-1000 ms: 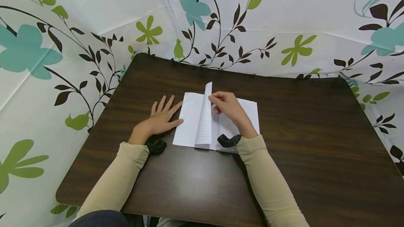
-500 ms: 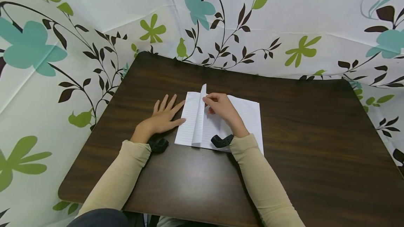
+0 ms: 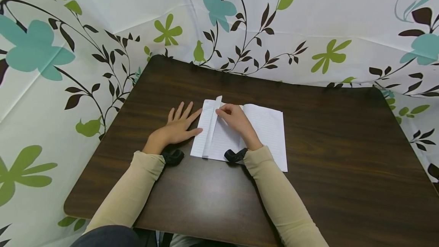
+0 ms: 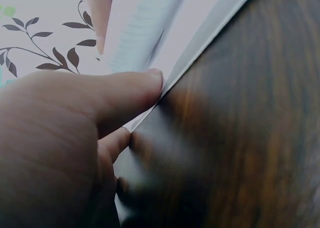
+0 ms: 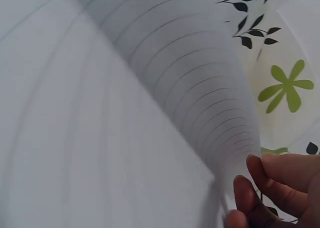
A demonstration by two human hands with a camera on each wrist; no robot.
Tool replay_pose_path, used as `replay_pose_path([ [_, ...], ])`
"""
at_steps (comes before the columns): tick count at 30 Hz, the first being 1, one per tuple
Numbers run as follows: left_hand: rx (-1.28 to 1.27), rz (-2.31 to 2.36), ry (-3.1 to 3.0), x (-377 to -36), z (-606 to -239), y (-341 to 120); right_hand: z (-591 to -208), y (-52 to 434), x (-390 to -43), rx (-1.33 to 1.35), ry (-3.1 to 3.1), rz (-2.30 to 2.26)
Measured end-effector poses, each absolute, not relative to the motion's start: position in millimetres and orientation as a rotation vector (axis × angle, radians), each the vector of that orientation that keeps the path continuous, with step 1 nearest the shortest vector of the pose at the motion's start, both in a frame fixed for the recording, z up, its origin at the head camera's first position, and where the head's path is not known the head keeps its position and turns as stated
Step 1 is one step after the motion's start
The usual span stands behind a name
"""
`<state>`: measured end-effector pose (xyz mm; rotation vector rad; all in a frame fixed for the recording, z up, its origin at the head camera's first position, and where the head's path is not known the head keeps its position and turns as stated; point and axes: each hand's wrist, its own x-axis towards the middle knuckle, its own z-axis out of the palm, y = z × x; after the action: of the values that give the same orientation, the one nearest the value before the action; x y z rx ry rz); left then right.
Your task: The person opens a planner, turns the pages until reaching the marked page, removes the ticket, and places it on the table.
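An open lined notebook (image 3: 264,129) lies on the dark wooden table (image 3: 326,155). My right hand (image 3: 230,116) pinches one lined page (image 3: 212,125) near its top edge and holds it curved over towards the left side. In the right wrist view the fingertips (image 5: 255,188) grip the curled page (image 5: 200,103). My left hand (image 3: 179,125) lies flat on the table with straight fingers, its thumb (image 4: 125,95) touching the notebook's left edge (image 4: 200,43).
A floral curtain (image 3: 308,26) encloses the table on the back, left and right. Black wrist-camera mounts (image 3: 173,157) sit at both wrists. Bare tabletop lies to the right and in front of the notebook.
My right hand has carried the lifted page leftward and lower, so it lies nearly folded over the left side. More of the right-hand page is uncovered. The left hand has stayed put.
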<state>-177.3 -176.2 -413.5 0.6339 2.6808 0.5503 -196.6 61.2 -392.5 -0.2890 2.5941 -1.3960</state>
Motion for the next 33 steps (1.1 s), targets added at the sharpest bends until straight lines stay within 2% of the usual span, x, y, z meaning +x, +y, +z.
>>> replay_pose_path([
  [17, 0.601, 0.614, 2.658, -178, -413, -171, -410, 42, -199, -0.145, 2.798, -1.116],
  [33, 0.571, 0.575, 2.657, -176, -412, -175, -404, 37, -196, -0.189, 2.797, -1.105],
])
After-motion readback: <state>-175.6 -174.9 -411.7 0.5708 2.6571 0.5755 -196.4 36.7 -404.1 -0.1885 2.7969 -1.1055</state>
